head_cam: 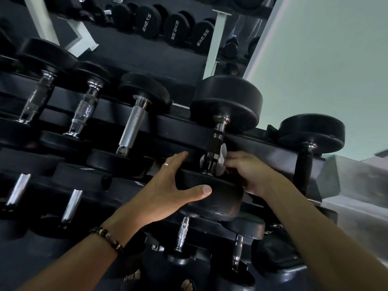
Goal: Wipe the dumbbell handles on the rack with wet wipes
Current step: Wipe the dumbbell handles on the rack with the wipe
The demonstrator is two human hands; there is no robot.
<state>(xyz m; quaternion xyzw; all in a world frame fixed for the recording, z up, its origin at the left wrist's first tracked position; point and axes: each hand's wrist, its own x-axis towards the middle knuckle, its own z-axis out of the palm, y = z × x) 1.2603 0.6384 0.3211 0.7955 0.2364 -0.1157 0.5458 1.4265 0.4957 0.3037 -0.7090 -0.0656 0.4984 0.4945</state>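
A black dumbbell with a dark metal handle (216,143) lies on the upper tier of the black rack (273,152). My right hand (245,171) holds a white wet wipe (221,158) wrapped round the lower part of that handle. My left hand (168,190) lies on the near black head (210,198) of the same dumbbell, fingers straight over its top and thumb along its front. Part of the wipe is hidden behind the handle and my fingers.
More dumbbells with chrome handles (132,127) fill the rack to the left and on the tier below (182,232). A mirror (163,28) behind shows reflected weights. A pale wall (325,59) stands at the right. Another dumbbell (302,171) sits close by at the right.
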